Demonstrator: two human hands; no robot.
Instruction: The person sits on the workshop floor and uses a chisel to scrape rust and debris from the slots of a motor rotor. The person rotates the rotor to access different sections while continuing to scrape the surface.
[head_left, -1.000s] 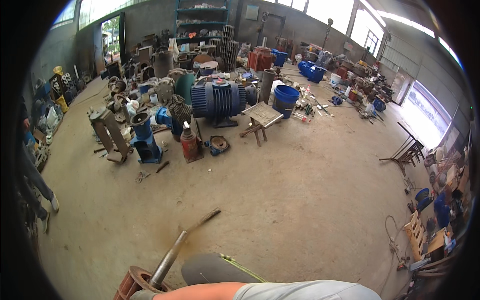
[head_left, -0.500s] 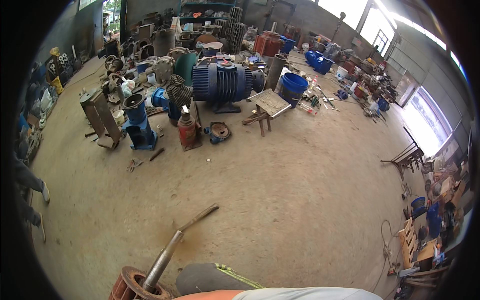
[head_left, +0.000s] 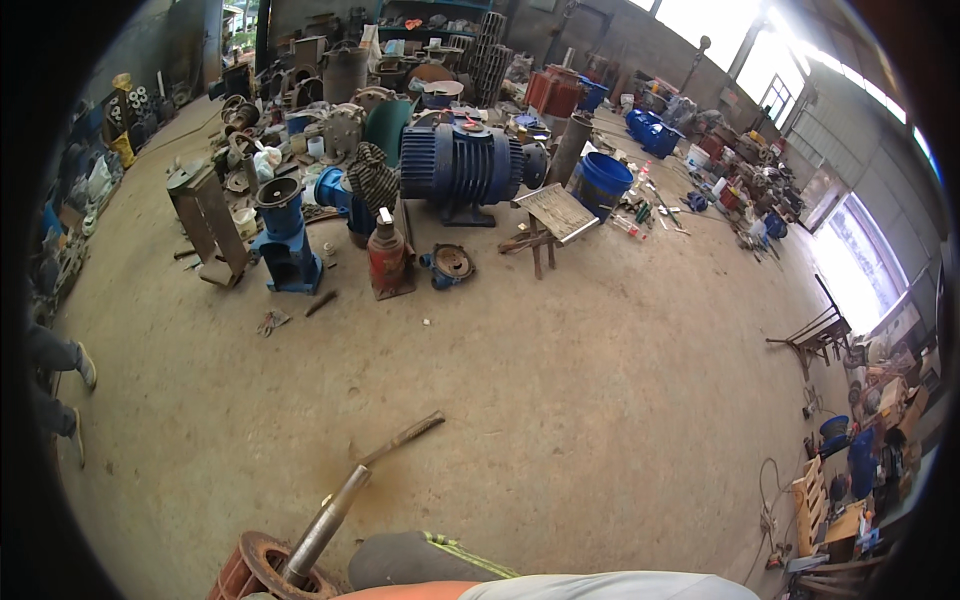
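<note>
Neither of my hands shows in the view. At the lower edge lies my orange and pale grey clothing (head_left: 600,587), beside a dark grey shoe (head_left: 385,560) with yellow-green laces. To the left of the shoe stands a rusty red flanged housing (head_left: 240,568). A bright steel shaft (head_left: 322,535) rises from it at a slant. Just past the shaft's upper end, a metal bar with a dark far end (head_left: 405,436) lies on the floor, by a brownish stain.
Ahead stand a blue finned motor (head_left: 465,165), a red bottle jack (head_left: 387,262), a blue pump casting (head_left: 287,245), a small stool (head_left: 555,218) and a blue bucket (head_left: 602,182). Another person's legs (head_left: 60,385) are at far left. A metal frame chair (head_left: 815,330) stands right, near clutter.
The view has shifted slightly, so the far machines sit a little farther right. The person's shoes at left have shifted slightly upward. The shaft and housing look unmoved.
</note>
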